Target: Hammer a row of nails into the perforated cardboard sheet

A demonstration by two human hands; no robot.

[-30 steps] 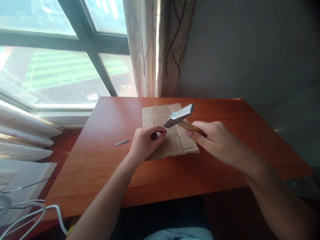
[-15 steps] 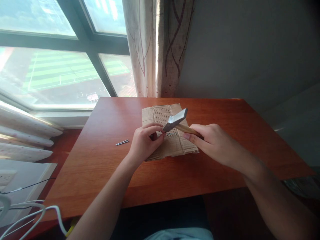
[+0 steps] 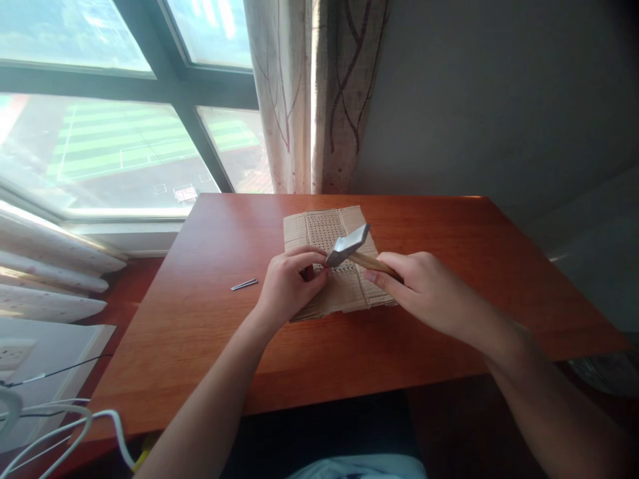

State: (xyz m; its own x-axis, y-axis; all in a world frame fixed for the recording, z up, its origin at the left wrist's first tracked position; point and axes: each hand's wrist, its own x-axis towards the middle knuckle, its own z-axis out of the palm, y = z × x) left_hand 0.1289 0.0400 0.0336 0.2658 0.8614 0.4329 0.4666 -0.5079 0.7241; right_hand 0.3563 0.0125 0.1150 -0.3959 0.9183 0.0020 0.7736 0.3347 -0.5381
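My right hand (image 3: 417,283) is wrapped round the wooden handle of a hammer (image 3: 349,244). Its metal head hangs just above my left fingertips, with the narrow end nearest them. Thumb and fingers of my left hand (image 3: 289,283) are pinched together over the cardboard (image 3: 342,297). Whatever they hold is hidden behind the fingers and the hammer head. A perforated patch with rows of small dark holes (image 3: 324,226) fills the middle of the cardboard. Left of my left hand, a few metal nails (image 3: 244,284) lie together on the table.
The reddish-brown wooden table (image 3: 200,346) stands against a window (image 3: 124,146) and a curtain (image 3: 289,93). A grey wall (image 3: 489,100) rises behind its right part. White cables (image 3: 107,416) loop beside the table's near left corner.
The hammer head has dropped slightly and shifted a little left, and my right hand has moved with it. My left hand stays in place over the cardboard.
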